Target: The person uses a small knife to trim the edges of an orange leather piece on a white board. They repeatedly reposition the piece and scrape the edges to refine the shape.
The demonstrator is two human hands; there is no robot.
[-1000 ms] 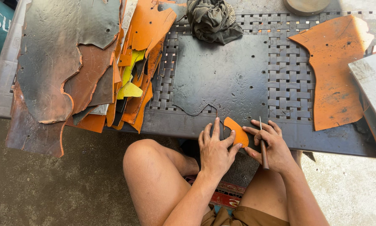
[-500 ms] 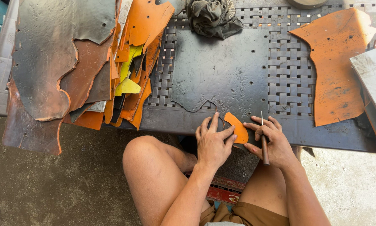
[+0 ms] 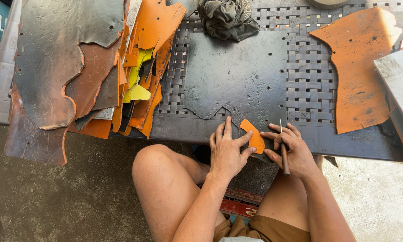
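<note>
**Ana:** Orange leather piece (image 3: pixel 254 136) lies at the near edge of the bench (image 3: pixel 345 143), on the dark leather sheet (image 3: pixel 237 76), at about six o'clock from that sheet's middle. The left hand (image 3: pixel 226 150) lies flat with fingers spread, thumb and forefinger bracketing the piece's left edge.

**Ben:** And the right hand (image 3: pixel 295 150)?

**Ana:** Its grip is closed around a thin awl-like tool (image 3: pixel 283 150), point toward twelve o'clock, fingertips touching the piece's right side.

**Ben:** What worries you?

**Ana:** The point is very near the left thumb and forefinger. If the tool skids on the smooth leather, I judge it could jab them. Also, the piece is small and pinned only at its edges, so a sideways push could turn it and spoil any line.

**Ben:** Anything else?

**Ana:** It sits just at the bench edge, above the bare knee (image 3: pixel 154 166); it might slide off. The heap of leather scraps (image 3: pixel 98 67) at ten o'clock overhangs the edge too, though it is well apart from the hands.
</note>
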